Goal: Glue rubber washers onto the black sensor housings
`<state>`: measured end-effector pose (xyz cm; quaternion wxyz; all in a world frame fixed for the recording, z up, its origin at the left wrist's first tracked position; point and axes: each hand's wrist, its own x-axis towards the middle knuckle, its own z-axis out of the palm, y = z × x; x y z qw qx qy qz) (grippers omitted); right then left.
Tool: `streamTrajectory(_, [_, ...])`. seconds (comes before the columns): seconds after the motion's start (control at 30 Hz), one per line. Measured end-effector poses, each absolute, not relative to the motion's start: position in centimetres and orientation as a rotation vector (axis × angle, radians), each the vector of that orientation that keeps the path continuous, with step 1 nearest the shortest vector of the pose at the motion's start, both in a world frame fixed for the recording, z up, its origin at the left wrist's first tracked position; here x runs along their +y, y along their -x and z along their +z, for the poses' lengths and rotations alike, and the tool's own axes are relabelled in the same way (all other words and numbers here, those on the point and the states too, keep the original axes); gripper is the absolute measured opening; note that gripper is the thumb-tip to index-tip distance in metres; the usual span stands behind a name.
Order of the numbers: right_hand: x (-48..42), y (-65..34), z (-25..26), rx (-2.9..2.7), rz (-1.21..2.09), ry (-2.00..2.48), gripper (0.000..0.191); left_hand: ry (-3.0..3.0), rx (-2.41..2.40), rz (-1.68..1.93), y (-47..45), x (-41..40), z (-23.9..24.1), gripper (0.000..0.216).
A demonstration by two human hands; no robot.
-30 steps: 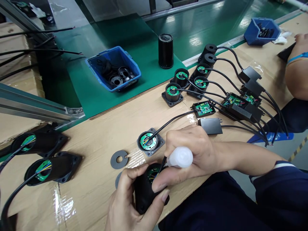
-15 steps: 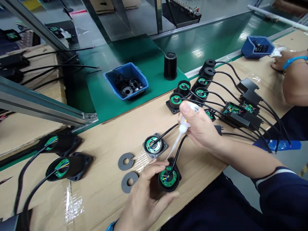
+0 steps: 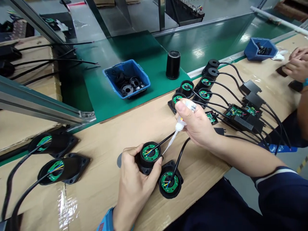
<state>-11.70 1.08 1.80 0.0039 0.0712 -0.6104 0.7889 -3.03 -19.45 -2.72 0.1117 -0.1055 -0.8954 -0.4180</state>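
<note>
My left hand [image 3: 134, 184] is wrapped around a black round housing [image 3: 149, 154] with a green circuit board and coloured wires inside, holding it just above the cardboard-covered bench. My right hand [image 3: 196, 123] grips a small translucent glue bottle [image 3: 180, 125], its thin white nozzle pointing down-left at the housing's rim. A second black housing [image 3: 169, 181] with a green board and a black cable lies right beside my left hand. A grey washer [image 3: 119, 159] peeks out behind my left fingers.
Two larger black housings [image 3: 61, 166] with cables lie at the left. Several cabled housings and driver boxes [image 3: 240, 115] sit at the right. A blue parts bin [image 3: 127, 78] and a black cylinder [image 3: 173, 64] stand on the green belt. Another person's hands [image 3: 297, 64] work at far right beside a second blue bin [image 3: 260, 48].
My left hand let go of the nearer housing, left on the bench, and picked up the other one beside the washers. The bottle's nozzle swung to the newly held housing.
</note>
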Motion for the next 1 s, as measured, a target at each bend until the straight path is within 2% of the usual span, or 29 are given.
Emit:
streamTrajectory(0.2, [0.9,10.7,2.8,-2.058,2.27,-0.338,0.052,0.536,-2.579,-0.876,2.5,-20.1,-0.8,0.047])
streamTrajectory(0.4, [0.5,9.8,3.1,-2.11,2.244,-0.517,0.045,0.646,-2.507,-0.863,2.3,-20.1,-0.1,0.049])
streamTrajectory(1.0, [0.3,9.4,3.2,-2.198,2.142,-0.631,0.047,0.723,-2.464,-0.753,2.4,-20.3,0.3,0.047])
